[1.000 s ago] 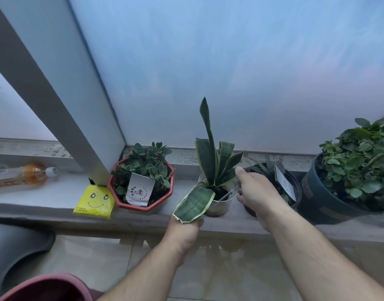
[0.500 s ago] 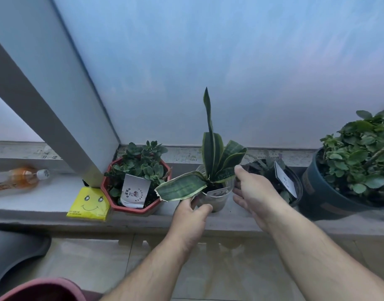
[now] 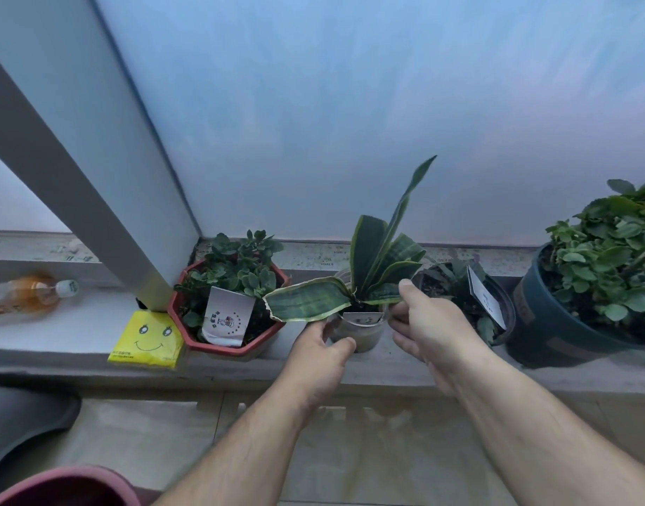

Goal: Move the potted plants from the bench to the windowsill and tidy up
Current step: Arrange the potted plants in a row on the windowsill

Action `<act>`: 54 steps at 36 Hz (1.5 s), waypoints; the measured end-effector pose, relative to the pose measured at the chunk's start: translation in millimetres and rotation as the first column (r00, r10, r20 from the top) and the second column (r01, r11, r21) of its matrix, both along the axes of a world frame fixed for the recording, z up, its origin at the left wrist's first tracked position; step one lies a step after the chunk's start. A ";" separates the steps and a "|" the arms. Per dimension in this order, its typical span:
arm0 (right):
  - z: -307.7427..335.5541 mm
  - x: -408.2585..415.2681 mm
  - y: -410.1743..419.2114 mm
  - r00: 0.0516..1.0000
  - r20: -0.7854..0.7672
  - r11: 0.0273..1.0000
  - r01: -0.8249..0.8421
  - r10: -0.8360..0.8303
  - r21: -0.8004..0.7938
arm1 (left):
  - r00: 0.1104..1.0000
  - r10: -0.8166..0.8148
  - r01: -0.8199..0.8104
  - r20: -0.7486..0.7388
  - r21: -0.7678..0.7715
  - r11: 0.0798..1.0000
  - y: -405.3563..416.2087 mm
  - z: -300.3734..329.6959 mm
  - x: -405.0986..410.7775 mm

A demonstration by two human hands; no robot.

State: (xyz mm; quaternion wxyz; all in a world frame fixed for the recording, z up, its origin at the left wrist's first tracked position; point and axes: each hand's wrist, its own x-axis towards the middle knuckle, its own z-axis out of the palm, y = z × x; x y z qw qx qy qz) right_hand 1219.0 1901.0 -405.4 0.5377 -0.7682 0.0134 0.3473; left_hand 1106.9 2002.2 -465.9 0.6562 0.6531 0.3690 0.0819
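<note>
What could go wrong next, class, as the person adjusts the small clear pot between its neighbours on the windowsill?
1. The snake plant has one tall leaning leaf; turning its clear pot could tip it, since the left hand and right hand hold it only at the sides.
2. Its broad low leaf reaches over the red pot; sliding left may bend it.
3. The clear pot stands near the windowsill front edge and could slip off.

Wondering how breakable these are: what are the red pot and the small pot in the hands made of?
The red pot looks like plastic: smooth, thin, crisp eight-sided rim. The small pot looks like clear, slightly cloudy plastic, though it could be glass; soil seems to show through.
</note>
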 end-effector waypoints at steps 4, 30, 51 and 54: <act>3.4 -2.6 1.3 1.000 -0.007 1.000 0.011 -0.011 0.002 | 0.991 0.125 -0.117 -0.049 0.148 0.982 -2.7 2.2 2.8; 7.3 -3.5 1.2 0.999 -0.046 0.999 -0.016 0.018 0.029 | 0.972 0.186 -0.200 -0.142 -0.096 0.975 -0.9 25.1 3.9; 43.4 -26.7 -25.6 0.981 0.151 0.993 -0.119 0.119 -0.010 | 0.983 0.119 -0.127 -0.143 -0.048 0.991 -59.3 50.5 -1.0; 58.6 -31.6 -48.5 0.938 0.325 0.993 -0.111 0.119 -0.044 | 0.986 0.160 -0.163 -0.042 -0.074 0.984 -84.7 60.4 13.4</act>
